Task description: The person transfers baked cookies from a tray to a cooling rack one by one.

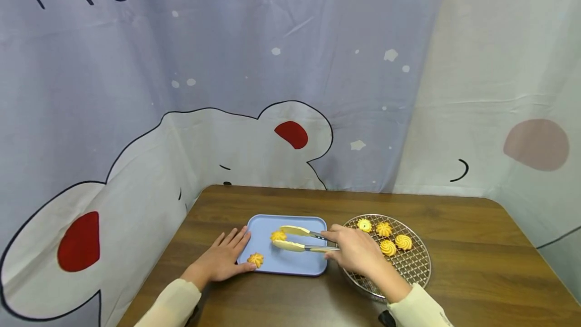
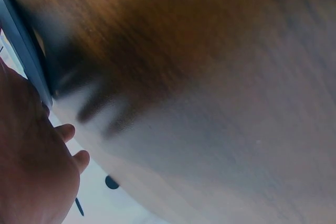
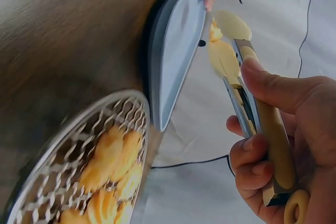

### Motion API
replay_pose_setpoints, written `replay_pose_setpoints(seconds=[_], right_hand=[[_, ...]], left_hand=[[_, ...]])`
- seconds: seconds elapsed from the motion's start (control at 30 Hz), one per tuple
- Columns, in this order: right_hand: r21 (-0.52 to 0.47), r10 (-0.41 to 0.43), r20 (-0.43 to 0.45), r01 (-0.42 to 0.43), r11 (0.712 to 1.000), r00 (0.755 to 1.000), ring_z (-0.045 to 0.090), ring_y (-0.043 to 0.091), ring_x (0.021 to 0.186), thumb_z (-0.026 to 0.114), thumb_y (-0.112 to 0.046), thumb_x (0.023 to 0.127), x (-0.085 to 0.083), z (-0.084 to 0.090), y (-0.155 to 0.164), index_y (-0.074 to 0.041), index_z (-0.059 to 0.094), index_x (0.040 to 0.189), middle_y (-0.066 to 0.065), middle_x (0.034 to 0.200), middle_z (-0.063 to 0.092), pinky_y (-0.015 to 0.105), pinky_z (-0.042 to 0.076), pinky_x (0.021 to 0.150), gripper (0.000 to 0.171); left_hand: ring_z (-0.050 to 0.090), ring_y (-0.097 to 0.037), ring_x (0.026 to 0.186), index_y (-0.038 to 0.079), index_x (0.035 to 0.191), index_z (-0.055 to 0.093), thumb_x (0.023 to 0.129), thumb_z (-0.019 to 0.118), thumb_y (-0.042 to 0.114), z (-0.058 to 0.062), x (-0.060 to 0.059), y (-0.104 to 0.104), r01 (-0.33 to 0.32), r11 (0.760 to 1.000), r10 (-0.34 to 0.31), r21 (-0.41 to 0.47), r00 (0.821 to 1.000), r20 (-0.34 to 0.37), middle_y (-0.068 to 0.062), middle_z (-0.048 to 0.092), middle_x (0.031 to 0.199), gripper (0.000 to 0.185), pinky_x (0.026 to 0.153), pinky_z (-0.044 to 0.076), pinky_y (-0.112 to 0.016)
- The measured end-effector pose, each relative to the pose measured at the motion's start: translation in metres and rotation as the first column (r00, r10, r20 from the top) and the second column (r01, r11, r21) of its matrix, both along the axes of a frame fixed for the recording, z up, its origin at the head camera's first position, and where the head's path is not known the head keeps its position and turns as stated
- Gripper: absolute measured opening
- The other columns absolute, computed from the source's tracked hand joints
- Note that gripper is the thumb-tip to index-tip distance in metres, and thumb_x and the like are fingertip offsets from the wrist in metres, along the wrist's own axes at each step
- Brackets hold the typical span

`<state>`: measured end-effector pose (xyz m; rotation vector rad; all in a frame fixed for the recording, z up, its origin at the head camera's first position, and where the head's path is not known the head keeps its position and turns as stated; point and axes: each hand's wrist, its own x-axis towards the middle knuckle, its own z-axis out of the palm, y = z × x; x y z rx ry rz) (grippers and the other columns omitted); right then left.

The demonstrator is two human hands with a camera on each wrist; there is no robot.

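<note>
My right hand [image 1: 358,249] grips a pair of tongs [image 3: 275,140] with cream-coloured tips and metal arms. Between the tips sits a yellow piped cookie [image 1: 278,236], over the left half of a blue rectangular tray [image 1: 301,265]. At the tray's lower left corner lies another piped cookie [image 1: 255,260]. My left hand [image 1: 222,256] rests at the tray's left edge, fingers spread, its thumb beside that corner cookie. Only part of the left hand [image 2: 31,150] shows in the left wrist view, with the tray's edge next to it.
A round wire rack [image 1: 415,266] stands right of the tray, partly under my right forearm, with several piped cookies [image 1: 403,241] on it. Both lie on a brown wooden table [image 1: 481,266]. A printed curtain [image 1: 363,90] hangs behind the table and along its sides.
</note>
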<state>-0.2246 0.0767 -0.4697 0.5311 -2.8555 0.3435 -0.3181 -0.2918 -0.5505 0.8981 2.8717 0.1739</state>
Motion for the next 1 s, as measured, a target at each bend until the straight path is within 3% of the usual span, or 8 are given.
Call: replay_pose_setpoints(seconds=[0.07, 0.3, 0.5, 0.83, 1.0], right_hand=[[0.000, -0.013, -0.005, 0.013, 1.000, 1.000, 0.047, 0.003, 0.061, 0.085, -0.040, 0.078, 0.003, 0.000, 0.005, -0.026, 0.072, 0.128, -0.017, 0.090, 0.058, 0.022, 0.039, 0.050, 0.053], [0.012, -0.045, -0.036, 0.045, 0.999, 0.998, 0.050, 0.003, 0.062, 0.086, -0.039, 0.077, 0.016, -0.001, 0.024, -0.026, 0.073, 0.126, -0.014, 0.104, 0.066, 0.021, 0.039, 0.049, 0.052], [0.000, -0.052, -0.050, 0.052, 0.999, 0.997, 0.045, 0.000, 0.059, 0.086, -0.040, 0.076, 0.028, 0.000, 0.039, -0.026, 0.074, 0.125, -0.017, 0.093, 0.061, 0.020, 0.037, 0.048, 0.053], [-0.013, -0.087, -0.094, 0.086, 0.996, 0.992, 0.054, 0.000, 0.066, 0.087, -0.038, 0.075, 0.047, 0.002, 0.061, -0.027, 0.073, 0.126, -0.011, 0.111, 0.070, 0.022, 0.043, 0.054, 0.054], [-0.016, -0.120, -0.087, 0.119, 0.993, 0.989, 0.064, 0.009, 0.073, 0.088, -0.038, 0.075, 0.058, 0.003, 0.070, -0.025, 0.074, 0.125, -0.008, 0.117, 0.071, 0.024, 0.047, 0.056, 0.053]], left_hand=[[0.017, -0.038, 0.154, 0.011, 0.162, 0.023, 0.092, 0.040, 0.079, 0.000, 0.000, 0.000, 0.000, 1.000, 0.000, -0.003, 1.000, -0.003, -0.008, 0.017, 0.170, 0.099, 0.121, 0.013, -0.061], [0.016, -0.037, 0.154, 0.011, 0.162, 0.023, 0.093, 0.040, 0.078, 0.000, -0.001, 0.001, 0.005, 1.000, -0.006, -0.003, 1.000, -0.005, -0.007, 0.016, 0.170, 0.098, 0.121, 0.013, -0.061], [0.017, -0.038, 0.154, 0.010, 0.162, 0.024, 0.093, 0.042, 0.077, 0.001, 0.000, 0.000, 0.003, 1.000, -0.003, 0.003, 1.000, -0.001, -0.008, 0.017, 0.169, 0.098, 0.121, 0.013, -0.061], [0.018, -0.038, 0.154, 0.009, 0.161, 0.025, 0.094, 0.044, 0.075, -0.002, -0.001, -0.001, 0.015, 1.000, -0.015, 0.014, 1.000, -0.015, -0.009, 0.018, 0.169, 0.096, 0.121, 0.014, -0.061], [0.017, -0.038, 0.154, 0.010, 0.162, 0.024, 0.094, 0.043, 0.076, 0.001, 0.000, -0.001, 0.011, 1.000, -0.011, 0.002, 1.000, -0.002, -0.008, 0.016, 0.169, 0.096, 0.121, 0.013, -0.061]])
